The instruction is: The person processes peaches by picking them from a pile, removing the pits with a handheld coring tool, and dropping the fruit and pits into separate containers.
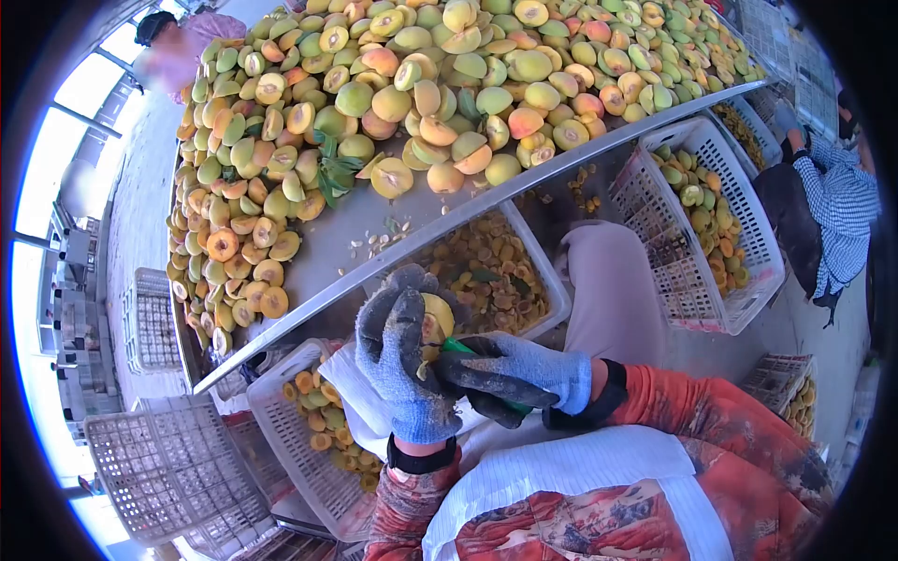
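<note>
My left hand (404, 360), in a blue and grey work glove, is closed around a cut yellow peach half (435, 321), its flesh facing my right hand. My right hand (524, 372), gloved too, grips a green-handled tool (456, 346). The tool's working end meets the peach and is hidden by fruit and fingers, so its kind does not show. Both hands are close together over my lap, just in front of the metal table edge (449, 222). Halved and whole peaches (412, 112) are heaped on the table beyond.
Below the table edge stands a crate of peach pieces (564, 304). Another fruit crate (271, 402) is at my left, and one (687, 271) at the right. Stacked crates (168, 463) stand lower left. A co-worker in a checked sleeve (837, 206) sits right; another person (215, 26) is upper left.
</note>
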`<state>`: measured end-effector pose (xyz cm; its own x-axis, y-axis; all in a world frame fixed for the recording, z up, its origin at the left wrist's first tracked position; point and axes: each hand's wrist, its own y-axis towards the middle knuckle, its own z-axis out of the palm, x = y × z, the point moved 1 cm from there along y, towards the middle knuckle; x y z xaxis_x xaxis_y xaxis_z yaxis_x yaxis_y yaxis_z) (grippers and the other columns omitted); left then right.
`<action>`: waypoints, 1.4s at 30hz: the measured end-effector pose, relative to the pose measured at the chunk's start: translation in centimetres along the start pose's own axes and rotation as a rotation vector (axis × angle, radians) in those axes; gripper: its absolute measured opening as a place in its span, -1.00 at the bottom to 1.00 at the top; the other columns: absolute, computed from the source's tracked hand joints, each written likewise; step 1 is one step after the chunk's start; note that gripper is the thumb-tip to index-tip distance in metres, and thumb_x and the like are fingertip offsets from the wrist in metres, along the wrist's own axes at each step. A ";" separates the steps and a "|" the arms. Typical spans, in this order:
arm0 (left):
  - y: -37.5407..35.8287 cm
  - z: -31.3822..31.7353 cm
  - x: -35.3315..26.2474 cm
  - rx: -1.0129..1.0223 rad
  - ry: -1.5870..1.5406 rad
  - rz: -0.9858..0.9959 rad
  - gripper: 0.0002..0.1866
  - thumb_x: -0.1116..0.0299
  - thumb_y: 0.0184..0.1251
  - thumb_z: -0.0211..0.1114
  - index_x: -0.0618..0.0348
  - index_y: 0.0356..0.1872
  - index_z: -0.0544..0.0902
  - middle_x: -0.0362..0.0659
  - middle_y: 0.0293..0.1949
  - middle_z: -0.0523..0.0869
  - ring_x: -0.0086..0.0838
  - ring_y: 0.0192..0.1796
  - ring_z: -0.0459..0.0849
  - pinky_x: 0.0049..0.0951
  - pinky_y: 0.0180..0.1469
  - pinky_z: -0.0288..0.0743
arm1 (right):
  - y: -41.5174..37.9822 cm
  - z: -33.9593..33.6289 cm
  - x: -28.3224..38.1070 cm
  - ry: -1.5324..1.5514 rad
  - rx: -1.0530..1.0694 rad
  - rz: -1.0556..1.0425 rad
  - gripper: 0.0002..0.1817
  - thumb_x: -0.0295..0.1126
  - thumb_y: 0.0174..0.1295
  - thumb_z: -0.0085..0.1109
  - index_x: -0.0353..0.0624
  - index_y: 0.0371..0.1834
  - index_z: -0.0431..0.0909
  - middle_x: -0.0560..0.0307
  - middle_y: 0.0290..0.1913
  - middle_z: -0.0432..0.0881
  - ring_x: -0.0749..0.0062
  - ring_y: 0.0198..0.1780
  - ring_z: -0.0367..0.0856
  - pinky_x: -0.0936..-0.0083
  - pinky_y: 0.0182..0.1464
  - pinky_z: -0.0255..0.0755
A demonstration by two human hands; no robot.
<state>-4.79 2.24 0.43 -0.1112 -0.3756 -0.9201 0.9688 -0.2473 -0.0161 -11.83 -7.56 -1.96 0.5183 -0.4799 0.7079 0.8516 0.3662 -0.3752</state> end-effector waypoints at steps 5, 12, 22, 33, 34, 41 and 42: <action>1.7 -0.1 1.6 -0.056 -0.137 -0.148 -0.77 0.45 0.20 0.11 0.31 -0.14 0.50 0.01 -0.16 0.58 -0.29 -0.23 0.62 -0.36 -0.28 0.60 | 0.7 -2.1 0.4 -0.103 -0.116 0.068 -0.50 -0.01 0.13 0.09 -0.23 -0.08 0.34 0.13 -0.68 0.45 0.40 -0.72 0.44 0.50 -0.69 0.27; 3.6 -0.6 4.4 -0.105 0.319 0.011 -0.68 0.23 0.27 0.08 0.32 -0.22 0.58 -0.14 -0.29 0.61 -0.50 -0.25 0.54 -0.55 -0.21 0.44 | 0.3 -1.8 0.3 -1.501 -0.680 -0.464 -0.60 -0.32 0.00 0.14 -0.24 -0.10 0.33 0.04 -0.59 0.47 0.26 -0.63 0.49 0.38 -0.57 0.37; 4.7 -1.7 2.1 0.040 0.408 -0.223 -0.83 0.52 0.14 0.16 0.33 -0.26 0.62 -0.14 -0.36 0.67 -0.59 -0.36 0.58 -0.61 -0.37 0.45 | 1.1 -2.2 0.5 0.159 0.105 0.091 -0.71 -0.40 0.01 0.19 -0.20 -0.22 0.36 0.25 -0.58 0.38 0.62 -0.72 0.33 0.67 -0.76 0.23; 5.4 -0.5 1.8 0.194 0.305 -0.401 -0.80 0.52 0.16 0.02 0.41 -0.34 0.59 -0.03 -0.39 0.66 -0.39 -0.40 0.63 -0.50 -0.32 0.52 | 1.2 -2.7 -0.5 0.380 0.236 -0.005 -0.69 -0.38 -0.01 0.24 -0.20 -0.20 0.42 0.26 -0.56 0.41 0.63 -0.71 0.34 0.74 -0.71 0.21; 5.7 -0.2 1.6 0.188 0.364 -0.418 -0.79 0.49 0.17 0.01 0.42 -0.33 0.58 -0.02 -0.40 0.66 -0.38 -0.41 0.63 -0.49 -0.34 0.53 | 1.4 -2.9 -0.3 0.359 0.248 -0.009 -0.69 -0.38 -0.01 0.24 -0.20 -0.20 0.42 0.26 -0.56 0.41 0.63 -0.71 0.34 0.74 -0.71 0.21; 6.9 -0.5 2.4 0.177 -0.126 -0.653 -0.67 0.28 0.26 -0.02 0.39 -0.20 0.51 0.00 -0.36 0.64 -0.22 -0.41 0.63 -0.35 -0.42 0.59 | 2.5 -4.2 -1.8 0.550 0.319 -0.090 -0.63 -0.42 -0.01 0.20 -0.25 -0.10 0.40 0.25 -0.59 0.42 0.60 -0.74 0.33 0.70 -0.71 0.20; 6.9 -0.3 2.7 0.281 -0.118 -0.572 -0.65 0.23 0.27 -0.03 0.37 -0.18 0.50 -0.01 -0.34 0.63 -0.20 -0.38 0.63 -0.31 -0.39 0.59 | 2.4 -4.6 -1.8 0.529 0.312 -0.092 -0.63 -0.43 -0.01 0.20 -0.26 -0.10 0.40 0.25 -0.59 0.42 0.60 -0.74 0.33 0.70 -0.71 0.20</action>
<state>1.65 -0.19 -2.26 -0.6318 -0.2069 -0.7470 0.6562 -0.6558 -0.3733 -10.38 -9.50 -6.91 0.4806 -0.8216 0.3065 0.8729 0.4817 -0.0773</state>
